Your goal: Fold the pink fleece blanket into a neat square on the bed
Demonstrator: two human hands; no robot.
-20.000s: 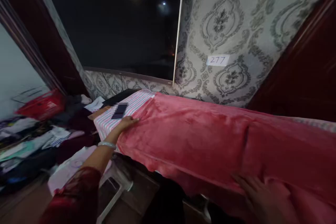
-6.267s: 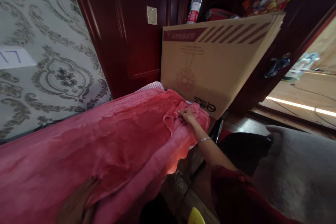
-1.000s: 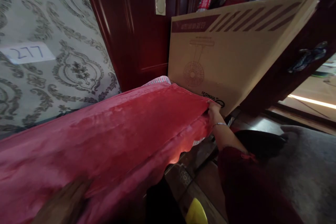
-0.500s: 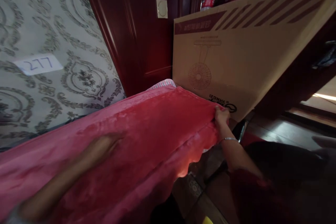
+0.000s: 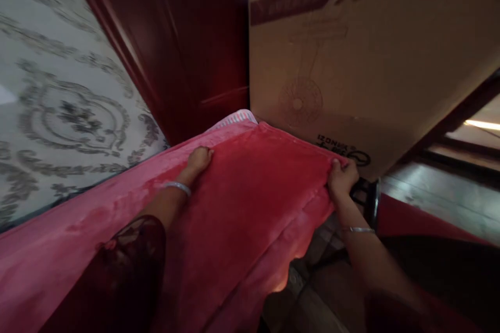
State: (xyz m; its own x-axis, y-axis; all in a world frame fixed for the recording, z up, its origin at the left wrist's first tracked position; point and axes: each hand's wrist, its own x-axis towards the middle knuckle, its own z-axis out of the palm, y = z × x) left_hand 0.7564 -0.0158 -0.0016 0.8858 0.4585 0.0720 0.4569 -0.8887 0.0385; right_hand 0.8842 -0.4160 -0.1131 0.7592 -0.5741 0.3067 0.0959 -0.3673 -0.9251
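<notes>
A red, plush-looking blanket [image 5: 250, 192] lies spread over a long raised surface, its darker red layer over a pinker one. My right hand [image 5: 342, 178] grips its far right corner, thumb on top, close to the cardboard box. Along the left border of the darker layer, my left hand [image 5: 199, 160] is closed with curled fingers on the cloth; the fingertips are partly hidden. The blanket's wavy right edge hangs down. Striped fabric [image 5: 239, 116] shows beneath its far end.
A large cardboard box [image 5: 371, 62] with a fan drawing stands at the far end. Behind it is a dark red wooden panel [image 5: 187, 36]. Patterned wallpaper [image 5: 78, 114] runs along the left. Tiled floor [image 5: 316, 291] shows below on the right, near a dark rounded object [image 5: 441, 270].
My left hand has moved forward over the blanket to the darker layer's left border. My right hand still holds the corner. The view has shifted closer and downward.
</notes>
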